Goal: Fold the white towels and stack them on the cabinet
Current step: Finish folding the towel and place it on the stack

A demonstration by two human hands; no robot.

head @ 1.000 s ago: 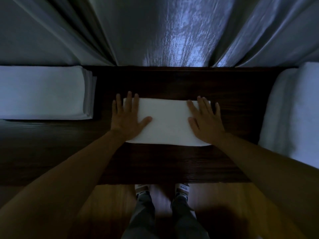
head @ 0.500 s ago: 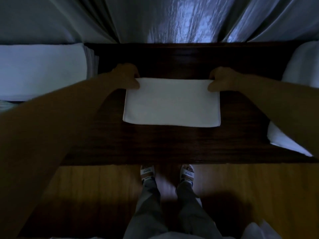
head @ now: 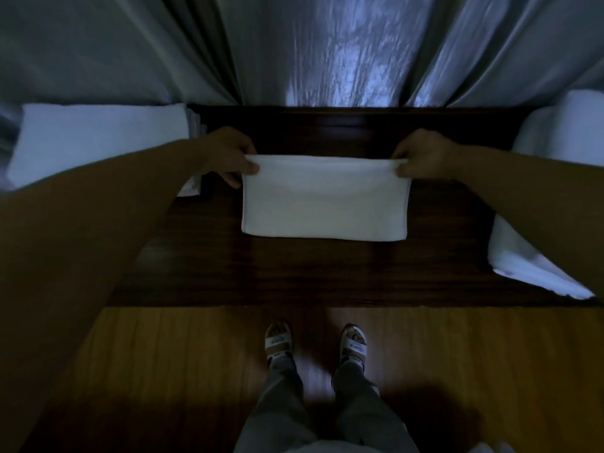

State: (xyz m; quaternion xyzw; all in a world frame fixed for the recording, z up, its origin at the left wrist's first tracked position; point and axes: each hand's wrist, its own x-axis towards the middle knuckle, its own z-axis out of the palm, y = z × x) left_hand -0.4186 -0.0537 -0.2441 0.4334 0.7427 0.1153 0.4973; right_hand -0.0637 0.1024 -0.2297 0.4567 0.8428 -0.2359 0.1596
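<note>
**A:** Your left hand [head: 232, 158] and right hand [head: 420, 157] each pinch a far corner of the white towel [head: 323, 204], fingers curled round the edge. The towel's near half lies flat on the dark cabinet [head: 294, 273], midway between your two grips; the far edge is lifted and rolled slightly toward you.

**B:** What could spoil it from here?

**A:** My guess is uneven corners. If one pinch travels faster than the other when you bring that edge over, the fold will skew and the near edge won't line up. Also, you seem to hold several layers in each pinch; if the lower layer slips out, you'd fold only the top one and leave a ridge inside. And pulling toward you rather than lifting could drag the whole towel across the smooth wood.

**B:** And what's around me?

**A:** Just outside your left grip sits the folded stack [head: 98, 142], very close to your knuckles, probably where this towel goes. Swing wide on the lift and your forearm may brush its edges. Beyond your right grip is a loose white pile [head: 539, 250], partly under your right forearm, with a corner at the cabinet's front edge. Past both grips hang the curtains [head: 327, 50], close behind the cabinet. The light is dim, so fine edges are hard to judge.
</note>
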